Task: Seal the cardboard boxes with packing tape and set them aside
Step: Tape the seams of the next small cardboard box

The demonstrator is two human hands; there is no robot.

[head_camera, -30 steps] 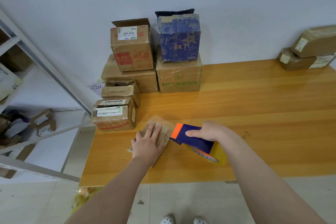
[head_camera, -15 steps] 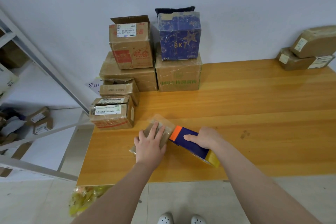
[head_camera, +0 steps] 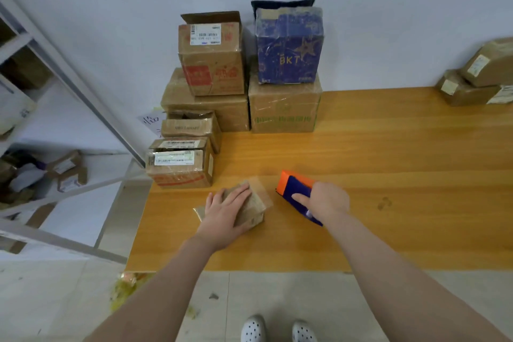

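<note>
Was standing nearby, so here's what I saw. The small box [head_camera: 254,211] sat near the front-left of the wooden surface [head_camera: 388,161], close to the stacked boxes [head_camera: 205,111] piled against the wall. The person's left hand [head_camera: 224,214] lay flat on top of it, fingers [head_camera: 238,196] straight and a little spread, pressing down rather than gripping. The right hand [head_camera: 327,201] was wrapped round the blue-and-orange tape dispenser [head_camera: 298,189], index finger stretched along its side. The dispenser was just beside the box with a gap between them, not touching as far as I could tell.

Some clear tape seemed to stick out past the box's edges, so my guess is the strip was on and only needed smoothing down before the box got moved off.

As for handling, that box looked tiny and light, the sort that skids if you push it sideways, which is probably why a flat palm was pinning it. The cardboard looked creased and a bit soft, so I wouldn't squeeze hard. The taped top would be slick too. If it were me, I'd pick it up across the two short sides, thumb on one and fingers on the other, keeping clear of any loose sticky flap so it didn't grab my hand.
</note>
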